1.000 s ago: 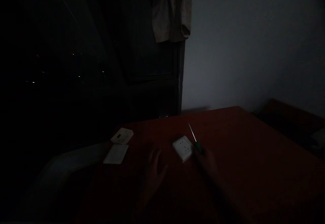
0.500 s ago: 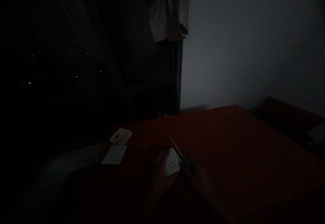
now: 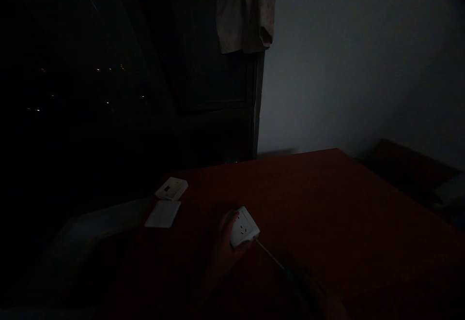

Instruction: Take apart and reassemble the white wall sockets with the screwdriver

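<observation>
A white wall socket (image 3: 246,228) with dark pin slots is gripped at its left side by my left hand (image 3: 224,252), thumb and fingers around its edges. My right hand (image 3: 312,286), very dim at the lower right, is closed on the green handle of a screwdriver (image 3: 271,255). The screwdriver's thin shaft points up and left, and its tip meets the near right edge of the socket. Whether the tip is inside a slot there I cannot tell.
On the reddish-brown table (image 3: 305,194), a white open box-like part (image 3: 172,189) lies at the far left, with a flat white plate (image 3: 163,214) just in front of it. A cloth (image 3: 245,15) hangs by the dark window. A pale wall (image 3: 348,68) stands behind. The scene is very dark.
My right hand has moved down and right, bringing the screwdriver from beside the socket to its near right edge. My left hand has shifted slightly left and turned the socket a little.
</observation>
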Demonstrator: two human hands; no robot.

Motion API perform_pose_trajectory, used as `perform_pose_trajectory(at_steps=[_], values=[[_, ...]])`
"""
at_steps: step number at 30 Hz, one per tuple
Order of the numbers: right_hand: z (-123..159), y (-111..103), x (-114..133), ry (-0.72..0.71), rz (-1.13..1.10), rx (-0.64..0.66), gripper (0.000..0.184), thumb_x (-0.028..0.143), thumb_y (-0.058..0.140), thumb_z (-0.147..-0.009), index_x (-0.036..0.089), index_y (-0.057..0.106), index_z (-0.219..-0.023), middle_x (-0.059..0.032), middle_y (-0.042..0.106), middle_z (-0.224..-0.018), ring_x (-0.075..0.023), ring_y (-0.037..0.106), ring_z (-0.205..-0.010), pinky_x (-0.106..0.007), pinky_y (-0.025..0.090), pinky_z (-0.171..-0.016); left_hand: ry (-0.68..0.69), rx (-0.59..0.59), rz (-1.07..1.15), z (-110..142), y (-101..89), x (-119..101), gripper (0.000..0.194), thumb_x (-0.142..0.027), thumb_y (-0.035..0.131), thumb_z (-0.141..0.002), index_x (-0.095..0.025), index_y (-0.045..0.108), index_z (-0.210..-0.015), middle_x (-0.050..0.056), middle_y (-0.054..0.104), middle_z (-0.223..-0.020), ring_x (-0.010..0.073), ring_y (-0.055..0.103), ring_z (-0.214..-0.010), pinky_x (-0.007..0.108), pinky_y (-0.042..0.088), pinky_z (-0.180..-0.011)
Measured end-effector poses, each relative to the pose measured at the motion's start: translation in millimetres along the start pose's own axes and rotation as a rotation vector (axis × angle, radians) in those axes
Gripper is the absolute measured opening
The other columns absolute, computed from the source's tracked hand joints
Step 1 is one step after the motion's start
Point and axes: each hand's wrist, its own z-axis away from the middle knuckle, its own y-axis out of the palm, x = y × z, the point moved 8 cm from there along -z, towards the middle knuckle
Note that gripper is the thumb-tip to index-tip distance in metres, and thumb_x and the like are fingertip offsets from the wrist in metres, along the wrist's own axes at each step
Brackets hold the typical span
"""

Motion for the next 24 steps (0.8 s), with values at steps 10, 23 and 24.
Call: perform_pose_trajectory(at_steps=[10, 23, 24], values=[[1.3, 23.0, -22.0, 0.006, 0.181, 0.029, 0.052, 0.031, 0.056, -0.079, 0.038, 0.055, -0.130, -0.0032, 0.053, -0.137, -0.0306, 0.062, -0.111, -0.036, 0.058, -0.082, 0.018, -0.021, 0.023, 0.5, -1.2, -3.4, 0.064, -0.029, 0.065, -0.076, -0.028, 0.042, -0.136, 0.005, 0.035, -0.146, 0.0268, 0.038, -0.132, 0.043, 0.033, -0.111], [0.3, 13.2, 17.5, -0.013, 0.140, -0.110, 0.043, 0.032, 0.039, -0.091, 0.025, 0.058, -0.129, -0.0018, 0.061, -0.130, -0.0223, 0.059, -0.116, -0.031, 0.051, -0.095, 0.077, -0.065, 0.016, -1.6, -5.5, -7.1, 0.043, -0.025, 0.067, -0.073, -0.025, 0.052, -0.114, 0.006, 0.044, -0.136, 0.0265, 0.046, -0.124, 0.042, 0.042, -0.103], [-0.4, 11.1, 20.6, -0.021, 0.160, -0.111, 0.043, 0.033, 0.037, -0.092, 0.025, 0.058, -0.129, -0.0018, 0.061, -0.129, -0.0220, 0.059, -0.116, -0.031, 0.051, -0.095, 0.083, -0.064, 0.011, -1.8, -5.1, -6.5, 0.042, -0.025, 0.067, -0.074, -0.025, 0.053, -0.113, 0.006, 0.043, -0.136, 0.0268, 0.046, -0.124, 0.043, 0.041, -0.103]])
